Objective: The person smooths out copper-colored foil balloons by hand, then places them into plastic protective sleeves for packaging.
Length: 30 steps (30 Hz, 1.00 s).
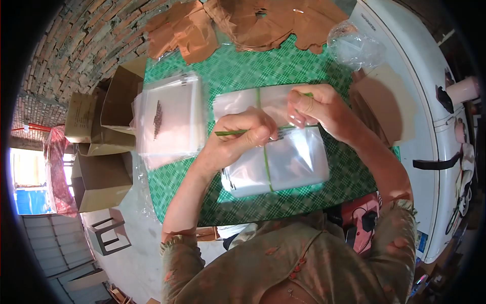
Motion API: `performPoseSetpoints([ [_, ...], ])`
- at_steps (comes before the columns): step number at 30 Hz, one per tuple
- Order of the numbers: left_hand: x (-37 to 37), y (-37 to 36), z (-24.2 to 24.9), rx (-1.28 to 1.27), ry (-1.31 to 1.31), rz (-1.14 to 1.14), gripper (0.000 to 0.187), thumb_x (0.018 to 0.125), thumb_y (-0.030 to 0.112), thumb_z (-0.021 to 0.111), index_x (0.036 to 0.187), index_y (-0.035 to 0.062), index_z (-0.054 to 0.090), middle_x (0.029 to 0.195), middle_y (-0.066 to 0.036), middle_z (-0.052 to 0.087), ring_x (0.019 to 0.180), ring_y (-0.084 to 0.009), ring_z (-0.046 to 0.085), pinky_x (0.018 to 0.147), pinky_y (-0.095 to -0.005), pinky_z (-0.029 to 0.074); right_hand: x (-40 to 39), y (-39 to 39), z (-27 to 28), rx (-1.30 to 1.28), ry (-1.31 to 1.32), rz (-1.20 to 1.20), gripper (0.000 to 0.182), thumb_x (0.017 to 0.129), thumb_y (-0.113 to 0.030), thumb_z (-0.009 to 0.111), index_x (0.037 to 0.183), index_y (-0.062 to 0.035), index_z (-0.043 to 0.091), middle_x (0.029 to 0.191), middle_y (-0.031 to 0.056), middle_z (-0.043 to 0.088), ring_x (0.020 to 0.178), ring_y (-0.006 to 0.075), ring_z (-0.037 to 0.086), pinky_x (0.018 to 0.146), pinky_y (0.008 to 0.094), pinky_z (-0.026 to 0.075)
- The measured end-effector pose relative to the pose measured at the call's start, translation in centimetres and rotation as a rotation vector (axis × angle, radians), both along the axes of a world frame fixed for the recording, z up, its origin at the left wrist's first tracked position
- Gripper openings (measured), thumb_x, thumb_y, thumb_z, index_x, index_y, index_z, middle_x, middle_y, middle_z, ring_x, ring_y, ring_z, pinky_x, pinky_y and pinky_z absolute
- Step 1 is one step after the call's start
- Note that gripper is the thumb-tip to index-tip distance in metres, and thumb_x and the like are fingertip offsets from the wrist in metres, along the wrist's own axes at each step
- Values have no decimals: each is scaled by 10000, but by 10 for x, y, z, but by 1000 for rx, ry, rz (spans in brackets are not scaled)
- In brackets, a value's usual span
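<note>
A bundle of clear plastic bags (296, 159) lies in front of me, with a green string (268, 172) running across it from front to back. My left hand (243, 134) is closed over the middle of the bundle, pinching the string; one green end sticks out to the left. My right hand (319, 111) is closed at the bundle's right side, with a bit of green string showing at the thumb. Both hands hide the middle of the string, so I cannot see how it is crossed or knotted. Left of the bundle lies a stack of flat clear bags (174, 121).
A green checked cloth (248, 66) covers the table. Brown crumpled sheets (263, 23) and a clear plastic wad (354, 48) lie along its far side. Cardboard boxes (104, 180) stand at the left, a small stool frame (107, 233) below them. A white appliance (425, 147) borders the right.
</note>
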<state>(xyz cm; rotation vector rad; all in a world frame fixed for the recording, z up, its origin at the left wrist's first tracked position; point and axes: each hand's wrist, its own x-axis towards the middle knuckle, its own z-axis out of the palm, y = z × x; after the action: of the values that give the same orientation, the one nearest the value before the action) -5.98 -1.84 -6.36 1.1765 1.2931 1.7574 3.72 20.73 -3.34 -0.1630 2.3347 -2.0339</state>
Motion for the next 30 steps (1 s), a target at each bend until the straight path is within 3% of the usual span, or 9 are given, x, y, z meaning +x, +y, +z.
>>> performPoseSetpoints([
  [4, -4, -12, -8, -268, 48, 95, 308, 1035, 211, 621, 827, -15, 644, 854, -57, 631, 831, -130, 559, 785, -296, 460, -4, 12, -29, 37, -41, 16, 391, 1081, -266, 488, 780, -29, 564, 744, 7, 559, 686, 85, 486, 644, 259, 406],
  [9, 1, -2, -8, -451, 147, 158, 303, 1056, 219, 580, 878, -15, 652, 813, -50, 622, 831, -118, 565, 758, -290, 475, 5, 9, -12, 238, -30, 15, 343, 1046, -212, 533, 787, 10, 574, 762, 46, 590, 712, 135, 535, 681, 306, 452],
  [13, 5, 2, -11, -364, 304, 168, 217, 1049, 173, 566, 977, -14, 648, 915, -121, 645, 887, -227, 638, 824, -350, 512, 24, -4, 0, 477, 66, 58, 227, 991, -153, 595, 868, 36, 621, 810, 113, 623, 747, 217, 606, 715, 331, 486],
  [16, 9, 1, -5, -408, 351, 187, 159, 1025, 126, 581, 1033, -17, 650, 973, -136, 648, 909, -276, 653, 842, -364, 515, 31, -22, 10, 456, 332, 93, 140, 956, -97, 626, 934, 39, 650, 870, 140, 638, 816, 265, 647, 750, 350, 507],
  [20, 13, -1, -4, -387, 516, 219, 117, 986, 69, 610, 1043, -12, 672, 936, -138, 659, 909, -301, 657, 831, -369, 519, 15, -46, 2, 396, 492, 8, 125, 941, -97, 645, 917, 26, 653, 884, 135, 636, 806, 324, 637, 724, 385, 508],
  [23, 20, 0, -6, -329, 573, 315, 119, 965, 51, 640, 1041, -8, 710, 929, -136, 674, 885, -270, 652, 814, -352, 520, -5, -50, -6, 315, 622, -125, 130, 964, -101, 621, 974, 25, 654, 934, 141, 669, 822, 300, 666, 737, 370, 525],
  [26, 24, 0, -6, -337, 505, 354, 129, 955, 34, 663, 1044, -5, 747, 948, -117, 694, 878, -193, 648, 820, -318, 518, 5, -40, 24, 278, 207, -167, 176, 997, -103, 575, 1122, 15, 614, 1007, 170, 693, 858, 300, 691, 759, 375, 538],
  [29, 21, -1, -6, -386, 477, 328, 151, 956, 40, 668, 1076, -7, 746, 957, -110, 694, 894, -195, 652, 848, -312, 520, 8, -31, -2, 341, 152, -165, 269, 1030, -102, 533, 1280, -4, 553, 1037, 168, 691, 868, 251, 691, 803, 346, 543],
  [30, 20, -1, -9, -379, 460, 331, 147, 958, 42, 667, 1071, -13, 745, 961, -108, 694, 895, -195, 652, 854, -310, 519, 11, -28, -13, 437, 84, -121, 278, 1023, -91, 520, 1289, -15, 547, 1038, 167, 706, 908, 290, 703, 811, 373, 548],
])
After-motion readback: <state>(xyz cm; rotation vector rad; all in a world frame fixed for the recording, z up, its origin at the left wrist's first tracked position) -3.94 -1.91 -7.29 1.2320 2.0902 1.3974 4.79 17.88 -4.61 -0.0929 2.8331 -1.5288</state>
